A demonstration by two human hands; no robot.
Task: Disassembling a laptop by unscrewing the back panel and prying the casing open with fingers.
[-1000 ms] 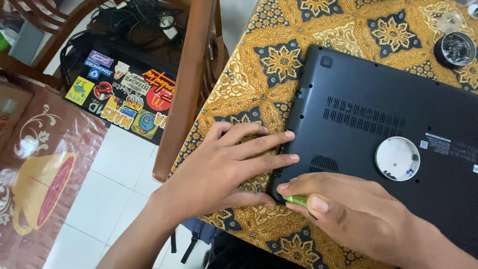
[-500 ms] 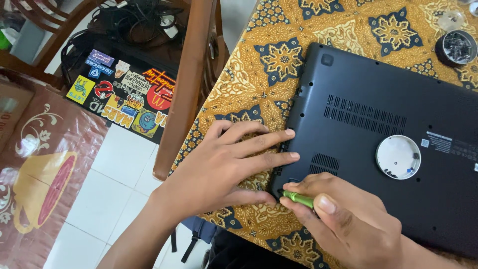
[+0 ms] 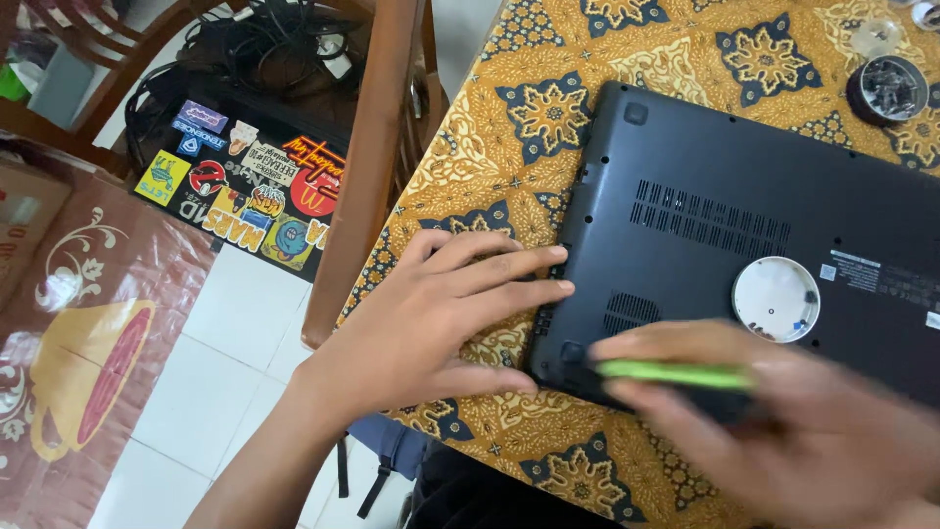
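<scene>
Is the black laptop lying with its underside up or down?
Underside up: the laptop shows vent slots, screw holes and a rubber foot, not a keyboard.

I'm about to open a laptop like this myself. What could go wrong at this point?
The right hand is blurred, moving a green tool near the corner of the upturned laptop; a slip could scratch the case. The left hand only presses the laptop's edge, so it might slide on the patterned cloth. The small white dish lying on the laptop could be knocked off.
</scene>
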